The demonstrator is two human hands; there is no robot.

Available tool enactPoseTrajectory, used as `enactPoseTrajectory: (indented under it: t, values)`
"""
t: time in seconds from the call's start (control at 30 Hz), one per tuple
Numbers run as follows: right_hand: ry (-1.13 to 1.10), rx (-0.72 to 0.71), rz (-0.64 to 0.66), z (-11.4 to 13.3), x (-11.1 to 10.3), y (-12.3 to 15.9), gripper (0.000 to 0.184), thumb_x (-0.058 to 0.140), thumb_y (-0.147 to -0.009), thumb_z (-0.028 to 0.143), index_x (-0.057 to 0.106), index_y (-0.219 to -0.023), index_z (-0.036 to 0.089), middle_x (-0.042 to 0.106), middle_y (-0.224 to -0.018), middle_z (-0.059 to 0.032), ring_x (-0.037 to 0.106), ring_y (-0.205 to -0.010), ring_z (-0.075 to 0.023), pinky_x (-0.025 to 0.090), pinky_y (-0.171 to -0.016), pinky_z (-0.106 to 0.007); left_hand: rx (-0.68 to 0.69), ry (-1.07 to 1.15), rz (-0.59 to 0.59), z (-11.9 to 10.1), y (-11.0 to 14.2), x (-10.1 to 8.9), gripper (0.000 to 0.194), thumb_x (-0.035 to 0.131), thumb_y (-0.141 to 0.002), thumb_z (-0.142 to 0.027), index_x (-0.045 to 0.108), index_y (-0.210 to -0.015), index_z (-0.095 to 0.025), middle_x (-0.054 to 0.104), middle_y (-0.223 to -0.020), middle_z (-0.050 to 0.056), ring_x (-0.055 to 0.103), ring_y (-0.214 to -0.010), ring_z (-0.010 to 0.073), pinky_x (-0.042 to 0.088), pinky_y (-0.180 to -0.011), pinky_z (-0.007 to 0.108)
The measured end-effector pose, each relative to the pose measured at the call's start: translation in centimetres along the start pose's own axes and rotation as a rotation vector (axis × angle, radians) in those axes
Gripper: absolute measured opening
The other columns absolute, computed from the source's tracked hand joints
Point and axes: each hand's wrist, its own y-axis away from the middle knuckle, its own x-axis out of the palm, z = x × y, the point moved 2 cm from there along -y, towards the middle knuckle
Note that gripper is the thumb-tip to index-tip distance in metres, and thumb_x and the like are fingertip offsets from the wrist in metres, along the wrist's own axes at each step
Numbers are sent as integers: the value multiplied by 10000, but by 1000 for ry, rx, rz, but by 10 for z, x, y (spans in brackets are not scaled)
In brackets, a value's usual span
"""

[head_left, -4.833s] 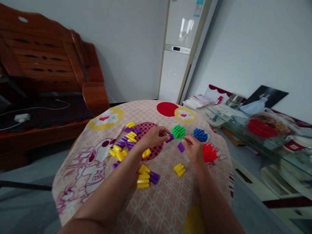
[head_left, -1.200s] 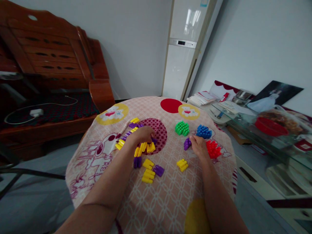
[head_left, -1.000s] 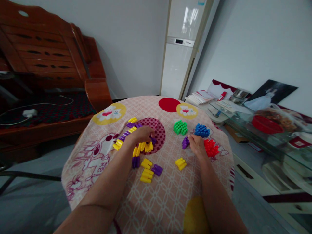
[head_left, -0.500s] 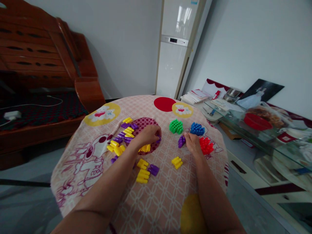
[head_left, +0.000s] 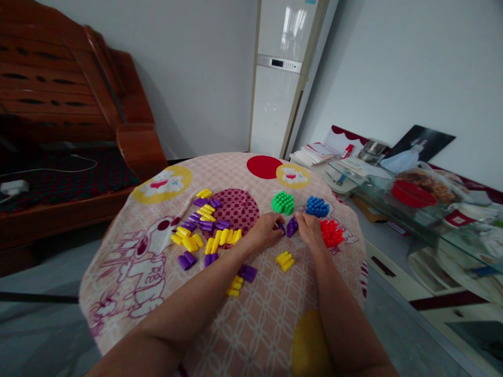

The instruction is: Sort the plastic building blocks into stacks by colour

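Note:
My left hand (head_left: 266,229) is closed on a purple plastic peg block (head_left: 281,227), which is close beside a small purple cluster of the same blocks (head_left: 292,226). My right hand (head_left: 309,228) pinches the right side of that cluster; its fingertips are partly hidden. A green cluster (head_left: 283,202) stands beyond my hands, a blue cluster (head_left: 317,206) is behind my right hand, and a red cluster (head_left: 331,233) lies just right of it. Nearer me sits a small yellow group (head_left: 285,261). Loose yellow blocks (head_left: 190,243) and purple blocks (head_left: 187,260) are scattered on the left.
The round table has a patterned cloth (head_left: 251,324). To the right, a glass-topped cabinet (head_left: 377,193) carries papers, a red bowl (head_left: 414,194) and a bag. A wooden bench (head_left: 141,146) stands at the left, a tall white appliance (head_left: 275,104) behind.
My left hand has moved right from the loose blocks to the purple cluster, carrying a purple block. My right hand has stayed at the cluster. The view has shifted slightly.

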Motion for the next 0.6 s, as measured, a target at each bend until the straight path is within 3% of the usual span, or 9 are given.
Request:
enactPoseTrajectory:
  t: [0.2,0.4,0.6]
  values:
    - [23,8,0,0,0,0,416,354,-944,385,562,-640,192,587,-621,-50,486,-607,-161,292,-602,-281,-6,71,72,-3,3,4,331,625,-734,-112,660,-1061,-154,721,-992,53,696,-867,165,555,-780,257]
    - [44,24,1,-2,1,0,431,360,-953,379,573,-627,194,590,-609,-44,471,-596,-159,289,-587,-272,-28,169,126,0,4,5,581,604,-755,-109,523,-1328,-147,732,-1051,94,710,-942,191,572,-826,301]
    - [31,27,8,-2,0,0,421,367,-950,374,580,-639,187,594,-621,-44,489,-611,-160,298,-599,-270,12,130,141,-2,3,2,604,578,-765,-107,494,-1363,-116,718,-1103,113,698,-946,169,551,-829,272]
